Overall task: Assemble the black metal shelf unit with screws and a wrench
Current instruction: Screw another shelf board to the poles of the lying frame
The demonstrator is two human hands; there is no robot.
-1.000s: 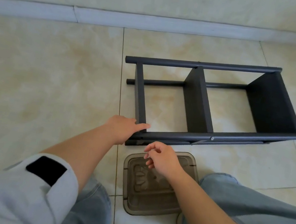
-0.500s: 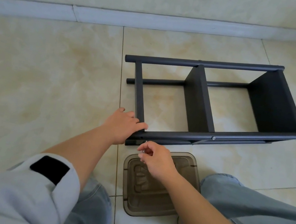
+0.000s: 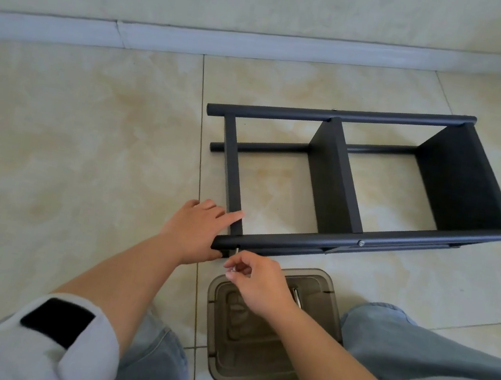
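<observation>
The black metal shelf unit (image 3: 335, 183) lies on its side on the tiled floor, with two panels fixed between its round posts. My left hand (image 3: 200, 228) rests on the shelf's left end, fingers straight over the end panel, thumb under the near post (image 3: 366, 239). My right hand (image 3: 256, 278) pinches a small silver screw (image 3: 237, 251) at a hole in the near post's left end. Screw heads show on the near post at the middle panel and at its right end.
A translucent brown plastic tray (image 3: 323, 282) sits on the floor between my knees, with a silver tool (image 3: 297, 295) lying in it beside my right hand. A white baseboard (image 3: 200, 42) runs along the wall behind the shelf.
My right hand has moved up from above the tray to the near post's left end, bringing the screw to the hole. My left hand has shifted slightly on the shelf's end.
</observation>
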